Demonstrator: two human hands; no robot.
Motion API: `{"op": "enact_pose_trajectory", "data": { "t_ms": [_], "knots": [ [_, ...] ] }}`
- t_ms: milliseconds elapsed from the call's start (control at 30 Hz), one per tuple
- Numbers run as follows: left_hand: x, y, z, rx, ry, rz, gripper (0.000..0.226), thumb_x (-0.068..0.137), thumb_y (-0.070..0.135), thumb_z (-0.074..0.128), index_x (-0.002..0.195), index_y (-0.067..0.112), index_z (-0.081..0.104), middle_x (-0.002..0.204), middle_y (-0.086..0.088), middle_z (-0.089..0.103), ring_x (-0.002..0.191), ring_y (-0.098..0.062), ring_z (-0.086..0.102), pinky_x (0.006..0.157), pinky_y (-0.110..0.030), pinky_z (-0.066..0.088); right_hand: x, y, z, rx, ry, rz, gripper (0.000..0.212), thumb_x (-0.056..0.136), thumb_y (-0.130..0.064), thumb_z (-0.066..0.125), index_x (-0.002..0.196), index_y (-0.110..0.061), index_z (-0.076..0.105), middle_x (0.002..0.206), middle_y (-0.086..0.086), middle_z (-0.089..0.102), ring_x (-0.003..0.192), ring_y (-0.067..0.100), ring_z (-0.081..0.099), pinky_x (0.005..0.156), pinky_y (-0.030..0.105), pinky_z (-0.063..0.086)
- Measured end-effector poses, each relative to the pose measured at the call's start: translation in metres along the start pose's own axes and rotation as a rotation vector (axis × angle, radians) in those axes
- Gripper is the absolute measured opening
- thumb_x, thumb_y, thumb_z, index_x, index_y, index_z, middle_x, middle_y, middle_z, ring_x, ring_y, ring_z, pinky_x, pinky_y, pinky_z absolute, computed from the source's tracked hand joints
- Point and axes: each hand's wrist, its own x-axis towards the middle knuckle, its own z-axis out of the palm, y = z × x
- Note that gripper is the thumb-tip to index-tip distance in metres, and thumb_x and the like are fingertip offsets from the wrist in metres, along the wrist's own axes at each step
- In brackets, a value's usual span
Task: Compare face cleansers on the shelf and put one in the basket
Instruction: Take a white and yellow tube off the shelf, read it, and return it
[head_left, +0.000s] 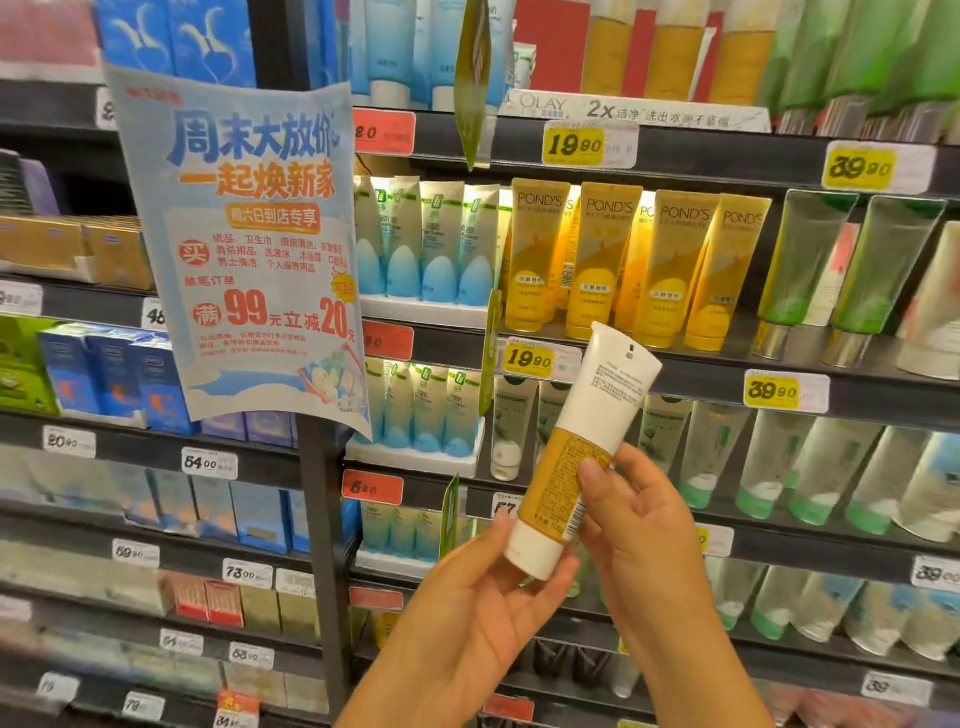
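Cleanser tube (582, 447), one, white above and ochre below, held tilted before the shelf (727, 364), cap down. Left hand (483, 618) cradles the white cap, fingers curled round it; right hand (644, 525) pinches the ochre body, thumb on the print. Four yellow Pond's tubes (670, 270) front the row behind; two yellow 19.90 price tags (574, 145) are visible.

Black shelf (675, 156) carries yellow tubes (613, 260).
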Motion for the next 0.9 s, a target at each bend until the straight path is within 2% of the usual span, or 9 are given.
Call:
{"op": "enact_pose_trajectory", "data": {
  "t_ms": [100, 233, 333, 433, 500, 600, 700, 800, 900],
  "knots": [
    [-0.002, -0.002, 0.000, 0.021, -0.014, -0.016, 0.028, 0.071, 0.013, 0.063, 0.086, -0.009, 0.072, 0.097, -0.031, 0.067, 0.079, -0.036, 0.070, 0.060, -0.038, 0.059, -0.001, 0.000, 0.000, 0.034, 0.032, 0.012, 0.042, 0.066, -0.020, 0.067, 0.105, -0.013, 0.051, 0.083, 0.005, 0.075, 0.071, 0.012, 0.071, 0.058, 0.021, 0.054],
    [-0.005, -0.002, -0.002, 0.073, -0.014, 0.014, 0.030, 0.070, 0.008, 0.063, 0.094, -0.009, 0.070, 0.097, -0.030, 0.067, 0.076, -0.034, 0.069, 0.063, -0.039, 0.060, -0.004, 0.000, -0.001, 0.021, 0.017, 0.039, 0.042, 0.066, -0.021, 0.067, 0.104, -0.011, 0.052, 0.081, 0.005, 0.074, 0.070, 0.011, 0.070, 0.058, 0.021, 0.054],
    [-0.004, -0.002, -0.006, 0.098, 0.017, 0.044, 0.043, 0.068, 0.001, 0.063, 0.111, -0.008, 0.061, 0.110, -0.028, 0.065, 0.086, -0.034, 0.069, 0.071, -0.040, 0.059, -0.006, 0.001, 0.000, -0.095, 0.029, 0.057, 0.049, 0.061, -0.032, 0.069, 0.105, -0.013, 0.057, 0.091, 0.003, 0.073, 0.079, 0.013, 0.070, 0.064, 0.023, 0.054],
    [-0.006, -0.002, -0.007, 0.173, 0.058, 0.062, 0.050, 0.061, -0.003, 0.066, 0.111, 0.000, 0.063, 0.108, -0.024, 0.068, 0.089, -0.033, 0.070, 0.067, -0.036, 0.060, -0.008, 0.001, 0.002, -0.263, 0.038, 0.034, 0.057, 0.057, -0.043, 0.070, 0.106, -0.014, 0.059, 0.098, 0.002, 0.068, 0.081, 0.007, 0.069, 0.064, 0.019, 0.053],
    [-0.007, -0.002, -0.008, 0.173, 0.076, 0.064, 0.050, 0.060, -0.003, 0.067, 0.110, -0.001, 0.063, 0.106, -0.024, 0.069, 0.089, -0.033, 0.070, 0.066, -0.036, 0.059, -0.009, 0.001, 0.002, -0.288, 0.043, 0.021, 0.053, 0.060, -0.044, 0.068, 0.103, -0.014, 0.062, 0.094, 0.002, 0.070, 0.080, 0.007, 0.069, 0.062, 0.017, 0.053],
    [-0.009, 0.001, -0.007, 0.031, 0.059, 0.039, 0.044, 0.067, 0.001, 0.065, 0.108, -0.010, 0.059, 0.106, -0.030, 0.066, 0.092, -0.038, 0.068, 0.068, -0.042, 0.059, -0.009, 0.003, 0.002, -0.221, 0.033, 0.032, 0.043, 0.067, -0.041, 0.063, 0.099, -0.012, 0.066, 0.086, 0.001, 0.073, 0.084, 0.014, 0.069, 0.069, 0.024, 0.054],
    [-0.014, 0.003, -0.008, -0.128, 0.012, -0.069, 0.043, 0.071, 0.007, 0.063, 0.108, -0.015, 0.059, 0.109, -0.035, 0.062, 0.091, -0.043, 0.067, 0.067, -0.048, 0.059, -0.009, 0.005, 0.003, -0.083, 0.006, 0.076, 0.040, 0.075, -0.033, 0.057, 0.104, -0.007, 0.065, 0.089, 0.009, 0.072, 0.081, 0.018, 0.066, 0.067, 0.026, 0.057],
    [-0.021, 0.003, -0.006, -0.172, -0.118, -0.174, 0.032, 0.077, 0.011, 0.066, 0.096, -0.014, 0.068, 0.111, -0.037, 0.061, 0.088, -0.043, 0.068, 0.063, -0.043, 0.060, -0.010, 0.005, 0.005, 0.021, -0.044, 0.107, 0.042, 0.079, -0.030, 0.054, 0.110, -0.002, 0.063, 0.092, 0.013, 0.071, 0.075, 0.017, 0.067, 0.061, 0.027, 0.056],
    [-0.021, 0.002, -0.006, -0.151, -0.105, -0.146, 0.028, 0.074, 0.008, 0.065, 0.091, -0.013, 0.069, 0.113, -0.037, 0.060, 0.085, -0.042, 0.068, 0.063, -0.042, 0.060, -0.010, 0.005, 0.005, 0.053, -0.069, 0.111, 0.040, 0.081, -0.026, 0.052, 0.111, -0.002, 0.061, 0.096, 0.014, 0.071, 0.076, 0.017, 0.068, 0.062, 0.028, 0.057]
  ]
}}
